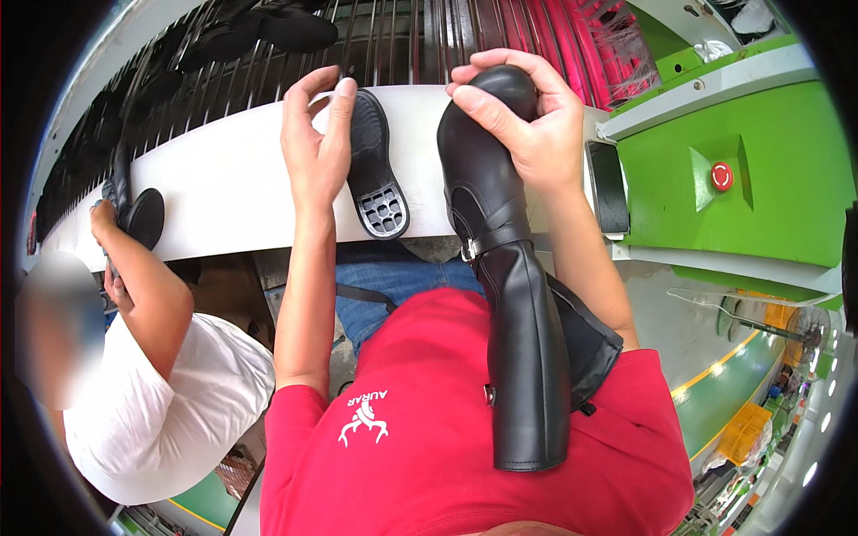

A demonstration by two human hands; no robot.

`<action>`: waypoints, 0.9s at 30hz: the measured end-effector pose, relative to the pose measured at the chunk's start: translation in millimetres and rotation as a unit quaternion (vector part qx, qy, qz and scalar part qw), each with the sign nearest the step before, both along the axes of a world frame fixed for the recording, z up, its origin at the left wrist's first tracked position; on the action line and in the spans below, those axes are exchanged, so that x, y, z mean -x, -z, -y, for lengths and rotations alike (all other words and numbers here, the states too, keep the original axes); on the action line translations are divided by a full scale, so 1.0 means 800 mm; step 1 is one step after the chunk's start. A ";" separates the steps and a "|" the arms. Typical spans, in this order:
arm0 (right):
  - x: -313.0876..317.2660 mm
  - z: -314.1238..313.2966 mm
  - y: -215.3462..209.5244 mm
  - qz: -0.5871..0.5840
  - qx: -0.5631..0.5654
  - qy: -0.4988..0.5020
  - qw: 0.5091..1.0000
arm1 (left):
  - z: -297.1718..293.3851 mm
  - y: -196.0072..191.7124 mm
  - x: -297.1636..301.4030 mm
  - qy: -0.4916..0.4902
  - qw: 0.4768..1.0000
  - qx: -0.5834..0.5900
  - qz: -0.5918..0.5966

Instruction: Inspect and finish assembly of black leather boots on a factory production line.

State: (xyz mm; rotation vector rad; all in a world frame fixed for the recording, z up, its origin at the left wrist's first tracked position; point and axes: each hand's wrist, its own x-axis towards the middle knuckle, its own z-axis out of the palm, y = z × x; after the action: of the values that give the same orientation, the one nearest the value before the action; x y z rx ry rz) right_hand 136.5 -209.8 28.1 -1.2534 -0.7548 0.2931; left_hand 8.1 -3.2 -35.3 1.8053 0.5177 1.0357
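Observation:
My right hand [536, 116] is wrapped round the rounded toe of a tall black boot [527, 357]. The boot's foot is over the white table, and its shaft hangs toward me against my red shirt. A strap with a silver buckle crosses the ankle, and a flap of the shaft spreads to the right. To the left, a loose black shoe sole [371, 147] lies with its honeycomb heel cavity showing. My left hand [320, 143] stands beside the sole's toe end, its fingers curved and thumb apart, the thumb along the sole's edge.
The white table [241, 170] borders a rack of metal rollers [393, 45]. Right of the boot are a dark phone-like slab [608, 188] and a green machine panel [760, 179] with a red button. At left, a person in white [170, 402] handles another dark shoe [146, 217].

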 end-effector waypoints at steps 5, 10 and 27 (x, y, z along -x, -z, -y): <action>0.020 0.007 -0.006 0.012 -0.007 -0.011 1.000 | 0.058 -0.061 -0.008 0.209 0.975 -0.020 0.068; 0.033 0.014 0.002 0.058 -0.041 -0.018 0.997 | 0.087 -0.084 -0.014 0.283 0.949 0.052 0.126; 0.032 0.028 0.040 -0.195 -0.119 -0.149 0.962 | 0.084 -0.070 -0.019 0.319 0.938 0.016 0.133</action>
State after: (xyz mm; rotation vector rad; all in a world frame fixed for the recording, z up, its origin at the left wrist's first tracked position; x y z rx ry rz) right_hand 110.8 -232.1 -3.8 -0.8169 -0.6125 0.6550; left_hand 23.3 -70.8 20.5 1.6012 -0.2158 0.7807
